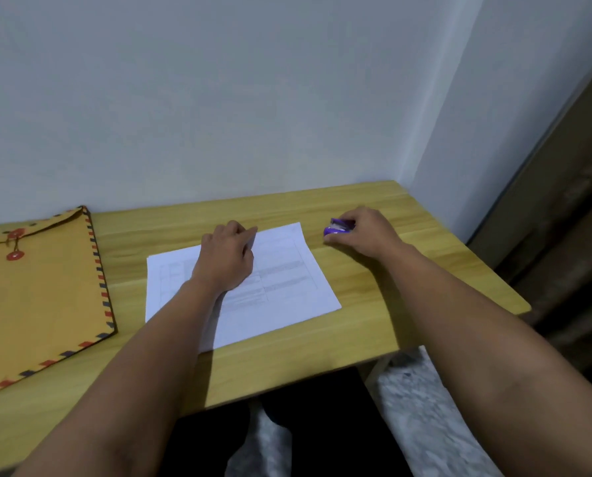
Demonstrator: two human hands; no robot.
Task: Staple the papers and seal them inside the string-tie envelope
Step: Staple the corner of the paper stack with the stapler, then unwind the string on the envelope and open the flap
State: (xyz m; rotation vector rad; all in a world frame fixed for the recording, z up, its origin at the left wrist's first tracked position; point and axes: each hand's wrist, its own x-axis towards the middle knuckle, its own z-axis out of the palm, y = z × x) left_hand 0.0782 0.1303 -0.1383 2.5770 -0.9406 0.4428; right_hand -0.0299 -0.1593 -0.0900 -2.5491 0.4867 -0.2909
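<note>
Your left hand lies on the papers, fingers bent at the far edge near the top corner, apparently pinning the sheets so they stay squared; whether it pinches that edge or only presses on it, you cannot tell from here. Your right hand curls its fingers round the purple stapler, which sits on the table just beside the papers' far right corner, close enough that a short move would bring it to the edge. The papers lie flat in the middle of the table, turned a little, with no staple visible. The envelope lies well apart to the left, flap down and its string running between the two red buttons, so it looks closed and will need undoing before anything goes in. You appear to be at the opening step: getting the stapler in hand while the other hand steadies the stack for stapling.
</note>
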